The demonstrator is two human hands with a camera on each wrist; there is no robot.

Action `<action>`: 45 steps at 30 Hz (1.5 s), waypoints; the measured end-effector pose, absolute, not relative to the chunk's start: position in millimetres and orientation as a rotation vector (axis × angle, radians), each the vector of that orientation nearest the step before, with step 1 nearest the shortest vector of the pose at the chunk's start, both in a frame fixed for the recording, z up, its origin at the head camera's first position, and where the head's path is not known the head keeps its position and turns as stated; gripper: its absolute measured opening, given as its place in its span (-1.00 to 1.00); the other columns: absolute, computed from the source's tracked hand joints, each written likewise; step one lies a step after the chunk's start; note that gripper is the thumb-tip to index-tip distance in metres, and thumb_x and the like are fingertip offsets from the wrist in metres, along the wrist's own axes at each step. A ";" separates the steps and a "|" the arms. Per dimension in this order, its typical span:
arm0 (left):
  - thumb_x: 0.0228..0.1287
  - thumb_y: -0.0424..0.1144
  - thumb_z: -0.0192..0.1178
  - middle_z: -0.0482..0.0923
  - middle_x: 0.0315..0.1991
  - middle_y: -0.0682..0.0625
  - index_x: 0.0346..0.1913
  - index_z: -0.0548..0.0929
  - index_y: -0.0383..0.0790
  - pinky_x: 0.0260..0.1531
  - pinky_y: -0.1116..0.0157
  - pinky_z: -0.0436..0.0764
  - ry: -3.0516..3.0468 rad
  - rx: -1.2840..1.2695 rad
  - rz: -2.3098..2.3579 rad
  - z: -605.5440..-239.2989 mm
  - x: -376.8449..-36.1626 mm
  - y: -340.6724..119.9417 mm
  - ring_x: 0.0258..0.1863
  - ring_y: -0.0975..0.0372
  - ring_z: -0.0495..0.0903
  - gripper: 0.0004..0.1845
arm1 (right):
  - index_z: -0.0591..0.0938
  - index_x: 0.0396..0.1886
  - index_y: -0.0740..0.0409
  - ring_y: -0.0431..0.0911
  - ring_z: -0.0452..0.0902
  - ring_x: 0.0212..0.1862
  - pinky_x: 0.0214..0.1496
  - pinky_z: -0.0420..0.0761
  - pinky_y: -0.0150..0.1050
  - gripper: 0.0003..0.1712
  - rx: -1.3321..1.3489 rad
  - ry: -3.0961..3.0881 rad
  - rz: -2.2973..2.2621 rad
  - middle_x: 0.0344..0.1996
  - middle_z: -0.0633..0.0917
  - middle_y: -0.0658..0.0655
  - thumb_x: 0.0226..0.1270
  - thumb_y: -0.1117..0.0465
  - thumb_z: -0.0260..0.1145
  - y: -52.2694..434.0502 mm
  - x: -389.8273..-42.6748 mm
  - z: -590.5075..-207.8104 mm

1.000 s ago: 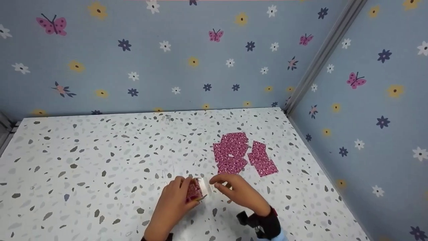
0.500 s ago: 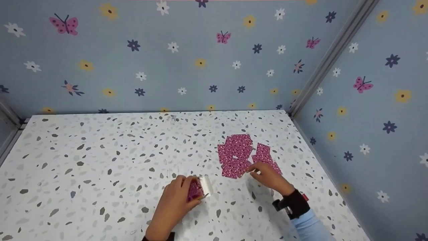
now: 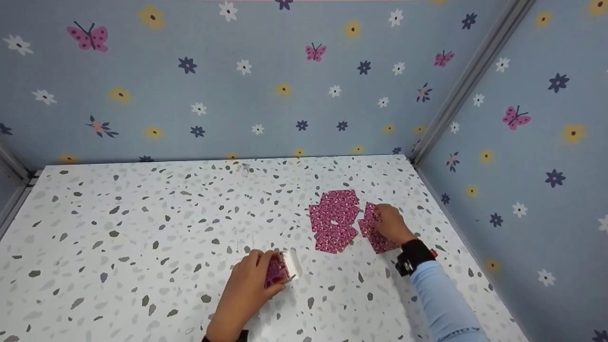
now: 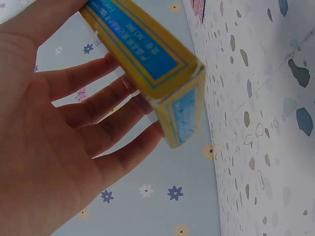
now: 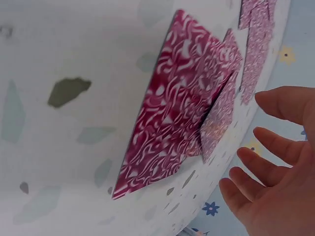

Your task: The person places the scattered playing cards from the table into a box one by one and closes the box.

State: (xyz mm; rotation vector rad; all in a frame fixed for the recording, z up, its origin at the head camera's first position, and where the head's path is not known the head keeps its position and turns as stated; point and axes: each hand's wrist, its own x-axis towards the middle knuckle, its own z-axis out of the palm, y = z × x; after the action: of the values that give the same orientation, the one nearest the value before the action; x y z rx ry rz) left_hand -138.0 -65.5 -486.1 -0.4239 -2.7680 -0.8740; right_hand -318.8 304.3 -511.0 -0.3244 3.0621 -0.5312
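Note:
My left hand (image 3: pixel 244 287) grips a small card box (image 4: pixel 147 54), yellow with blue panels and printed lettering, fingers along one side and thumb on the other. In the head view the box's white flap (image 3: pixel 291 264) points right, and pink patterned cards show at its mouth. My right hand (image 3: pixel 392 224) is over the right-hand group of pink and white playing cards (image 3: pixel 381 243), partly covering it. In the right wrist view its fingers are loosely bent beside the overlapping cards (image 5: pixel 172 108), holding nothing.
A larger spread of overlapping face-down cards (image 3: pixel 335 213) lies just left of the right-hand group. The speckled white table (image 3: pixel 166 228) ends at a flowered blue wall (image 3: pixel 223 85) behind and another panel (image 3: pixel 522 166) on the right.
My right hand has moved away from the box, rightward and then forward, to the right-hand cards. The left hand keeps its grip on the box in about the same place.

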 end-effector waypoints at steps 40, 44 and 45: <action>-0.13 0.04 0.43 0.45 -0.14 -0.11 0.10 0.46 -0.25 -0.12 0.07 0.53 -2.819 -0.417 -0.849 -488.6 -139.4 -62.5 -0.21 0.11 0.51 -0.28 | 0.16 0.36 0.32 0.34 0.06 0.34 0.34 0.10 0.26 -0.08 -0.017 2.843 -0.325 0.33 0.19 0.42 0.17 -0.07 0.32 306.3 -340.6 -515.7; -0.12 0.04 0.42 0.45 -0.14 -0.11 0.09 0.45 -0.25 -0.14 0.07 0.53 -2.815 -0.443 -0.819 -489.3 -140.3 -62.4 -0.22 0.13 0.50 -0.28 | 0.11 0.38 0.32 0.34 0.03 0.35 0.37 0.06 0.24 0.07 0.050 2.830 -0.300 0.32 0.16 0.45 0.08 -0.19 0.35 303.3 -342.0 -517.0; -0.12 0.05 0.42 0.45 -0.14 -0.11 0.09 0.45 -0.25 -0.14 0.07 0.53 -2.814 -0.444 -0.818 -489.3 -140.7 -62.1 -0.22 0.12 0.50 -0.28 | 0.13 0.37 0.32 0.33 0.04 0.34 0.37 0.07 0.22 0.08 0.067 2.829 -0.302 0.31 0.17 0.45 0.06 -0.21 0.36 302.9 -342.1 -516.9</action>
State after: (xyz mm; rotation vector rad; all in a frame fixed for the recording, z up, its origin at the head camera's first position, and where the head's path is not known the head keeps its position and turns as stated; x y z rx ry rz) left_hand -140.7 -62.1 -489.3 -0.4444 -2.8141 -0.8175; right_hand -342.1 302.9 -516.9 0.0667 2.8295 -0.3021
